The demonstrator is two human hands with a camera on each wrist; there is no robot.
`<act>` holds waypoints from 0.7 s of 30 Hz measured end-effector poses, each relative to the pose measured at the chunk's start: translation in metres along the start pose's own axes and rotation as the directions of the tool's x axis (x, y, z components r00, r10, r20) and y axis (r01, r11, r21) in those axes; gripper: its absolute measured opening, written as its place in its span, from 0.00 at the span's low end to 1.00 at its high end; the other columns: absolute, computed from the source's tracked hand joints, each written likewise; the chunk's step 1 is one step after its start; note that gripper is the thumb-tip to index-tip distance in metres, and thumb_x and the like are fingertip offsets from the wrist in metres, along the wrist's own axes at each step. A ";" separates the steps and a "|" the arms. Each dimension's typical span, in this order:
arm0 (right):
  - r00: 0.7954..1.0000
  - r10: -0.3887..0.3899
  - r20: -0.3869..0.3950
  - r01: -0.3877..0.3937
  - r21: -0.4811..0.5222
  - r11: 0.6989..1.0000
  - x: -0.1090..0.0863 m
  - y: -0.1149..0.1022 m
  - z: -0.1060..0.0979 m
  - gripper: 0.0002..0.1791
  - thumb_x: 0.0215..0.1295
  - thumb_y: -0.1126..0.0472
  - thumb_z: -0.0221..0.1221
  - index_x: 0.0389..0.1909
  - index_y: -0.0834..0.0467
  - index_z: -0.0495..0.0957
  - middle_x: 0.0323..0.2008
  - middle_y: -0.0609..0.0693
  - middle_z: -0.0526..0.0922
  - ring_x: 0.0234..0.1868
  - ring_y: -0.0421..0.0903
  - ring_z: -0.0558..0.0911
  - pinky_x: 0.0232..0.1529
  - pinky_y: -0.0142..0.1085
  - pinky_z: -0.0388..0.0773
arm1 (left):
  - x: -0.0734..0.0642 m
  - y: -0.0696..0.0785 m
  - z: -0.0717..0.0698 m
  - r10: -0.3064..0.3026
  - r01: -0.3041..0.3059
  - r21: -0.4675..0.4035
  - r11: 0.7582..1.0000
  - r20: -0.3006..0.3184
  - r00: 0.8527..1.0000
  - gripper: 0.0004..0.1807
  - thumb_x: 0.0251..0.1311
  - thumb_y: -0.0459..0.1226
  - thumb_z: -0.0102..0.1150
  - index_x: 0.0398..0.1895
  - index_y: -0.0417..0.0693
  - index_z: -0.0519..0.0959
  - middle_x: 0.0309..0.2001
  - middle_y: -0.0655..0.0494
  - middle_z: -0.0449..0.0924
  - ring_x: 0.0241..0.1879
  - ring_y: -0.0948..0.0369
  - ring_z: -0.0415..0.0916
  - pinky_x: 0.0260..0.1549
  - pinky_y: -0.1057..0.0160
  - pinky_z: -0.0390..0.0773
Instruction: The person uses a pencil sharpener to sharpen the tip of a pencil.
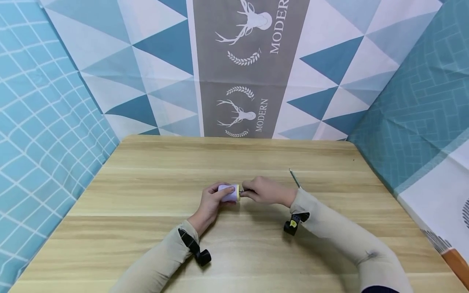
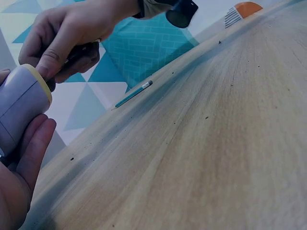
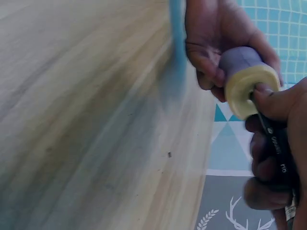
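My left hand (image 1: 209, 203) grips a lavender cylindrical pencil sharpener (image 1: 231, 197) with a pale yellow end, held on its side near the middle of the table. That yellow end faces my right hand (image 1: 269, 190). In the right wrist view, the right fingers curl round a dark pencil (image 3: 273, 141) with light lettering, the thumb near the hole. The pencil's front end sits in the hole, so its tip is hidden. In the left wrist view, the sharpener (image 2: 21, 103) shows a thin seam along its side.
A second, green pencil (image 1: 294, 177) lies on the wooden table (image 1: 165, 162), beyond the right wrist. Small dark specks dot the tabletop. Patterned cloths (image 1: 161, 73) hang behind and on both sides. Each wrist wears a strap with a small black camera (image 1: 202, 257).
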State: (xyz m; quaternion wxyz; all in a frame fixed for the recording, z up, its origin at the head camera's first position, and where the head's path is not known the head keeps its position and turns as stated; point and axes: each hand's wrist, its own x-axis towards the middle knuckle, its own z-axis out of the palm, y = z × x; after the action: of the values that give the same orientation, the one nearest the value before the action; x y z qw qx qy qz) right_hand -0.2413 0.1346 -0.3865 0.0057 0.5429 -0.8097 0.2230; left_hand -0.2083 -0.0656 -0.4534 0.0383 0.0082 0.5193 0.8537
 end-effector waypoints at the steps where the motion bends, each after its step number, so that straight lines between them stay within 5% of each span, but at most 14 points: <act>1: 0.999 0.026 0.023 -0.027 0.028 0.999 0.001 0.000 -0.002 0.13 0.71 0.66 0.58 0.25 0.58 0.69 0.17 0.40 0.63 0.19 0.31 0.61 0.18 0.24 0.62 | 0.000 0.000 0.000 0.000 0.000 -0.002 1.000 -0.002 1.000 0.07 0.54 0.26 0.64 0.29 0.47 0.85 0.36 0.48 0.78 0.29 0.56 0.80 0.25 0.57 0.89; 7: 0.966 0.194 0.171 -0.224 0.178 0.958 0.006 0.000 -0.010 0.14 0.75 0.64 0.53 0.26 0.62 0.74 0.16 0.39 0.65 0.15 0.32 0.63 0.18 0.27 0.67 | 0.000 0.001 0.001 -0.007 0.007 -0.001 1.000 -0.010 1.000 0.07 0.53 0.26 0.64 0.29 0.47 0.85 0.37 0.47 0.78 0.30 0.56 0.80 0.26 0.57 0.89; 10: 0.954 0.229 0.194 -0.264 0.181 0.947 0.007 -0.001 -0.011 0.14 0.75 0.63 0.52 0.29 0.64 0.79 0.16 0.40 0.70 0.15 0.32 0.66 0.19 0.27 0.69 | -0.002 0.001 0.001 -0.011 0.011 0.002 1.000 -0.014 1.000 0.06 0.54 0.27 0.64 0.29 0.46 0.85 0.37 0.47 0.77 0.29 0.56 0.80 0.26 0.57 0.89; 15: 0.969 0.221 0.110 -0.214 -0.074 0.974 0.007 -0.012 -0.014 0.13 0.72 0.57 0.57 0.27 0.57 0.77 0.17 0.41 0.71 0.17 0.33 0.65 0.19 0.28 0.67 | -0.001 0.002 0.000 -0.010 0.010 0.000 1.000 -0.021 1.000 0.06 0.53 0.26 0.64 0.30 0.45 0.85 0.37 0.47 0.78 0.30 0.55 0.80 0.26 0.56 0.89; 21: 0.994 0.099 -0.041 -0.107 -0.439 0.892 -0.003 -0.017 -0.006 0.14 0.63 0.49 0.67 0.38 0.56 0.78 0.29 0.45 0.80 0.26 0.39 0.75 0.21 0.32 0.76 | 0.000 0.002 0.000 0.000 0.000 -0.005 1.000 -0.018 1.000 0.07 0.53 0.26 0.64 0.30 0.46 0.85 0.37 0.48 0.79 0.30 0.56 0.80 0.26 0.57 0.89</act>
State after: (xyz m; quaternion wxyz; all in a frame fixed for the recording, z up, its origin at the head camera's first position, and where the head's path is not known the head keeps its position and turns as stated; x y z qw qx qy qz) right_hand -0.2262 0.1338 -0.3755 0.1234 0.4819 -0.8666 0.0388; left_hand -0.2083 -0.0662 -0.4519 0.0338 0.0003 0.5173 0.8551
